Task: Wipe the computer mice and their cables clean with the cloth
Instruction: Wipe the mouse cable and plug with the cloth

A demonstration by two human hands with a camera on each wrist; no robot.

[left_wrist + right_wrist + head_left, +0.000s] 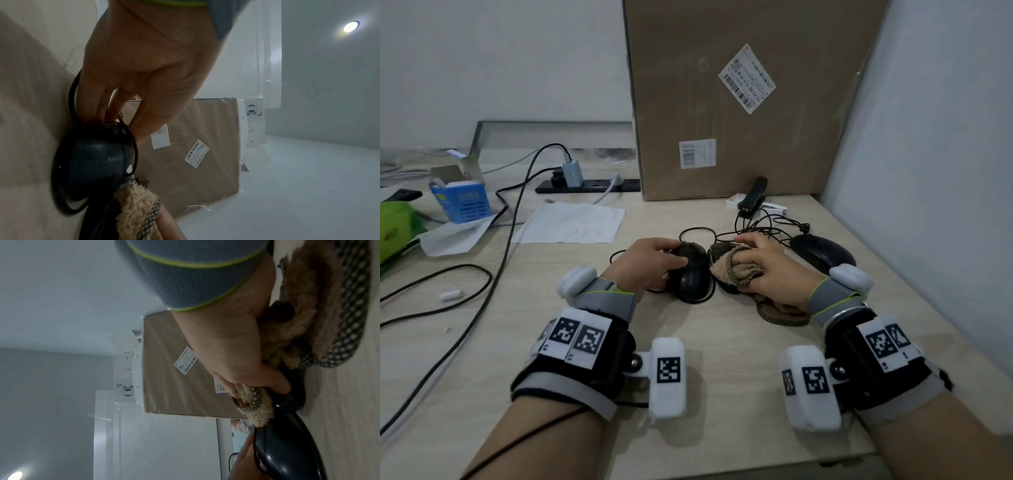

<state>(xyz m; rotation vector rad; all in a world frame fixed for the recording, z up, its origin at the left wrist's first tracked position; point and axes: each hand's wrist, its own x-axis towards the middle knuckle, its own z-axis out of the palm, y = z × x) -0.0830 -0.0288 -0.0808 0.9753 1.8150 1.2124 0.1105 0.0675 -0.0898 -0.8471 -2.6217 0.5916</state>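
Observation:
Three black computer mice lie on the light wooden desk (722,359). My left hand (654,260) grips the left mouse (690,277), fingers curled over its front; its thin black cable loops over the body (92,162). My right hand (763,267) holds a tan fluffy cloth (734,269) with a checked edge. It presses the cloth onto the middle mouse (719,250), which is mostly hidden. In the right wrist view the thumb pinches the cloth (298,337) against that mouse (292,399). The third mouse (822,253) lies untouched to the right. Tangled mouse cables (756,222) lie behind the hands.
A big cardboard box (739,102) stands at the back and a wall (928,171) closes the right side. A black stapler (753,197), a power strip (585,186), a paper sheet (571,222), a blue box (464,202) and long black cables (482,274) lie behind and left.

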